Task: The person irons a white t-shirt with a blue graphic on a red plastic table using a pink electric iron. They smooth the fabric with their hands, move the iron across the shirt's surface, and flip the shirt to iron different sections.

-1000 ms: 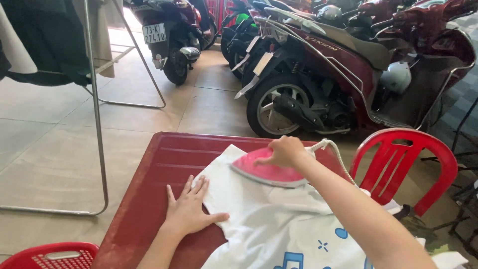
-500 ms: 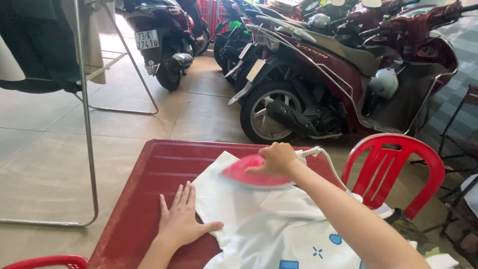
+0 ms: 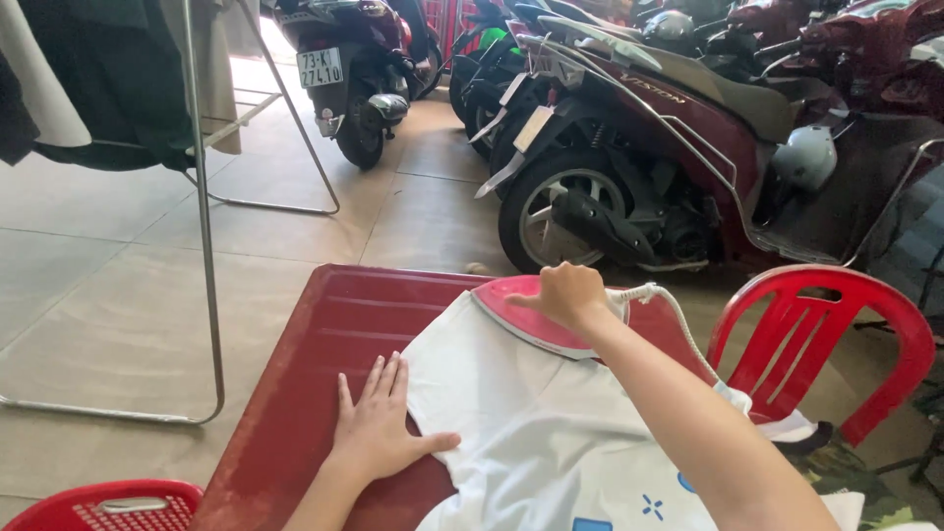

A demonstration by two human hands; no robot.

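Since a second ago, the iron [image 3: 536,320] has slid a little toward the far left corner of the white shirt [image 3: 536,433], and the left hand has shifted only slightly along the cloth's near edge. The right hand [image 3: 568,293] is clenched round the iron's handle, at about 12 o'clock from the shirt's middle, its white cord [image 3: 669,303] trailing off toward 3 o'clock. The left hand [image 3: 379,423] lies flat with fingers spread and released, palm on the red table [image 3: 315,344] and thumb pressing the shirt's edge at 9 o'clock.

Iron: probably fairly heavy and rigid, its underside likely hot, so the handle on top looks like the only sensible place to grip. Shirt: soft, light, limp, likely to bunch or slide unless pinned flat.

Beneath them the table is a smooth, hard red plastic top, probably a bit slippery under cloth. A red plastic chair [image 3: 836,344] stands at 3 o'clock, a red basket [image 3: 108,503] at 7 o'clock. Parked scooters [image 3: 639,147] line the tiled floor [image 3: 108,295] at 12 o'clock, and a metal clothes rack [image 3: 202,197] stands at 10 o'clock.
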